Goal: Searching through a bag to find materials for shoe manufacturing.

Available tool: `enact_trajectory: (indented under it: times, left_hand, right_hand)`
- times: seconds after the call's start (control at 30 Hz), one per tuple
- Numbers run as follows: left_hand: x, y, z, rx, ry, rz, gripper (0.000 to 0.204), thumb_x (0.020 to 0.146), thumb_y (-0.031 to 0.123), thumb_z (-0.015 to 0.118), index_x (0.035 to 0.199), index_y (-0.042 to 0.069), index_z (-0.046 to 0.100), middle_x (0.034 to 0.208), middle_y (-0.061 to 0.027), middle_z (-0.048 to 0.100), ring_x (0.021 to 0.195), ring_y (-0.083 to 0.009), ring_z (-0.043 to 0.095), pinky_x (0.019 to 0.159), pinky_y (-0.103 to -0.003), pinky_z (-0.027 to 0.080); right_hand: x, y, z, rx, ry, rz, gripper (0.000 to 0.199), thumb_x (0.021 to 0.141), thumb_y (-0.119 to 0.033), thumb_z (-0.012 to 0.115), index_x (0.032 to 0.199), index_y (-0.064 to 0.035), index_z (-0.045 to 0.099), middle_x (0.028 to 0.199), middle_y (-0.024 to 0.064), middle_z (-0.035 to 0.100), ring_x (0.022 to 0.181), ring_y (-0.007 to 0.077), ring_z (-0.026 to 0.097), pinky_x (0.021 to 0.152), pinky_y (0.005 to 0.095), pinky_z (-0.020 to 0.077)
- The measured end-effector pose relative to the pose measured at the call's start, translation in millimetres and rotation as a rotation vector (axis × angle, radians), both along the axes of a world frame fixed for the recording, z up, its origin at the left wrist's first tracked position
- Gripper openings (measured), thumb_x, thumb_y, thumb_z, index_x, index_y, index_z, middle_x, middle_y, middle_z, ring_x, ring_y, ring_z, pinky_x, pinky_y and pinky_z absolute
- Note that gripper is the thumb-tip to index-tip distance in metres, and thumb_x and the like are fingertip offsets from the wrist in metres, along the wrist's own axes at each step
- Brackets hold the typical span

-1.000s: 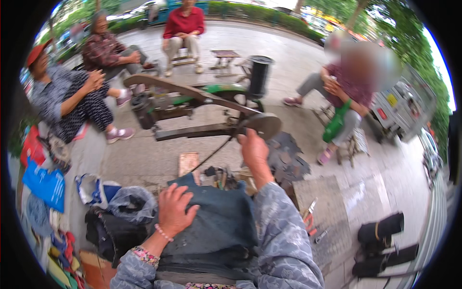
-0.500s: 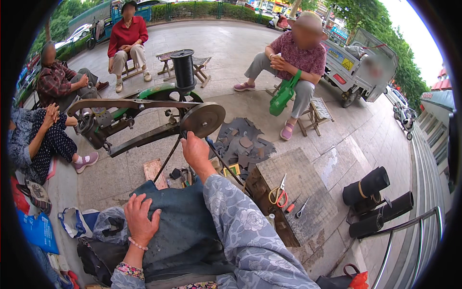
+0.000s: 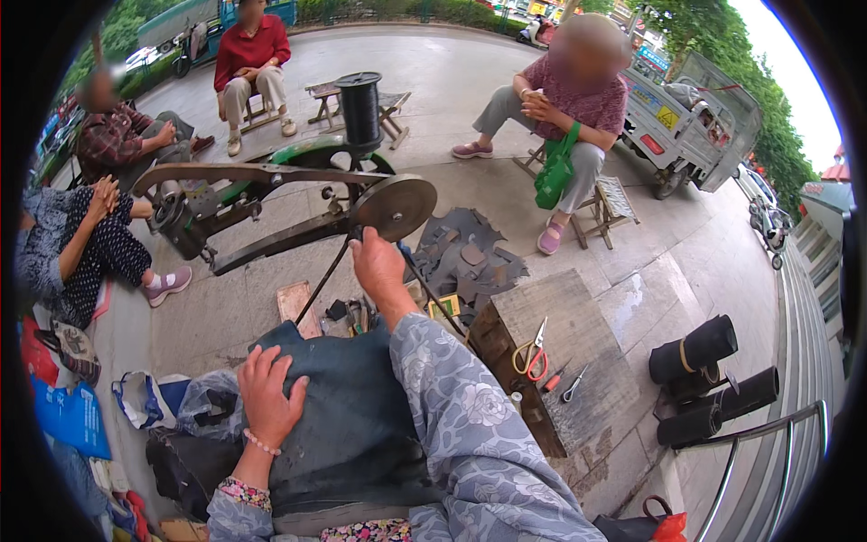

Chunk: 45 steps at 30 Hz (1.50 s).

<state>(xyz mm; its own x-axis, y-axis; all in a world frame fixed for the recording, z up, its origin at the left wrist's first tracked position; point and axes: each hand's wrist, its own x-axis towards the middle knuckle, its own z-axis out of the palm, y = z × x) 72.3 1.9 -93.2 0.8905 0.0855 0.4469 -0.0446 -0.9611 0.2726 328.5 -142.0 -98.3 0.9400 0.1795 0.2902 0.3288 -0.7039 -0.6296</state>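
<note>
Dark blue cloth (image 3: pixel 348 425), heavy and creased, drapes over my lap; my left hand (image 3: pixel 268 395) lies spread flat on it. My right hand (image 3: pixel 379 268) reaches under the round metal handwheel (image 3: pixel 394 206) of the long-armed stitching machine (image 3: pixel 244 203), whether that grip is closed I cannot tell. One black thread spool (image 3: pixel 360 108) stands above. One pair of orange-handled scissors (image 3: pixel 532 352) lies on the wooden block (image 3: pixel 578 361)

Outdoor paved plaza (image 3: pixel 470 81), daylight; trees (image 3: pixel 768 108), folding stools (image 3: pixel 614 203).
</note>
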Motion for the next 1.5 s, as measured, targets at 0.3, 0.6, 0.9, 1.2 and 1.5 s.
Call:
enact_trajectory:
  times: [0.3, 0.6, 0.9, 1.2, 1.5]
  left_hand:
    - [4, -2, 4, -0.016, 0.032, 0.057, 0.038, 0.074, 0.026, 0.074, 0.105, 0.006, 0.064, 0.122, -0.0115, 0.055, 0.123, -0.0361, 0.043, 0.098, -0.049, 0.034]
    - [0, -1, 3, 0.001, 0.067, 0.013, 0.041, 0.076, 0.031, 0.073, 0.108, 0.008, 0.063, 0.125, -0.0100, 0.054, 0.125, -0.0356, 0.041, 0.100, -0.052, 0.032]
    - [12, -6, 2, -0.101, 0.102, -0.084, 0.042, 0.076, 0.034, 0.072, 0.107, 0.008, 0.062, 0.123, -0.0100, 0.053, 0.123, -0.0343, 0.041, 0.100, -0.053, 0.032]
    - [26, -14, 2, -0.178, 0.202, -0.260, 0.043, 0.077, 0.035, 0.072, 0.110, 0.010, 0.061, 0.125, -0.0095, 0.051, 0.125, -0.0354, 0.041, 0.098, -0.058, 0.032]
    - [59, -40, -11, -0.328, 0.223, -0.405, 0.040, 0.074, 0.032, 0.075, 0.106, 0.011, 0.062, 0.120, -0.0077, 0.055, 0.122, -0.0338, 0.045, 0.096, -0.058, 0.035]
  right_hand:
    - [6, -5, 0, -0.051, -0.040, -0.048, 0.030, 0.091, -0.034, 0.059, 0.104, -0.0077, 0.053, 0.084, 0.0248, 0.066, 0.083, 0.0443, 0.064, 0.071, 0.0540, 0.0495]
    - [8, -7, -3, -0.109, -0.057, -0.021, 0.037, 0.092, -0.034, 0.057, 0.116, -0.0063, 0.055, 0.093, 0.0255, 0.066, 0.090, 0.0453, 0.063, 0.076, 0.0527, 0.0489]
    - [-16, -21, 23, -0.268, 0.054, 0.060, 0.037, 0.089, -0.026, 0.059, 0.116, -0.0017, 0.055, 0.094, 0.0272, 0.065, 0.091, 0.0434, 0.063, 0.077, 0.0492, 0.0480]
    - [-124, -80, 14, -0.239, -0.027, 0.370, 0.026, 0.089, -0.014, 0.056, 0.108, 0.0028, 0.062, 0.104, 0.0202, 0.063, 0.099, 0.0392, 0.057, 0.089, 0.0446, 0.0435]
    - [-109, -118, 10, -0.053, 0.249, 0.163, 0.033, 0.086, -0.022, 0.064, 0.104, 0.0060, 0.065, 0.104, 0.0211, 0.065, 0.100, 0.0341, 0.061, 0.092, 0.0400, 0.0438]
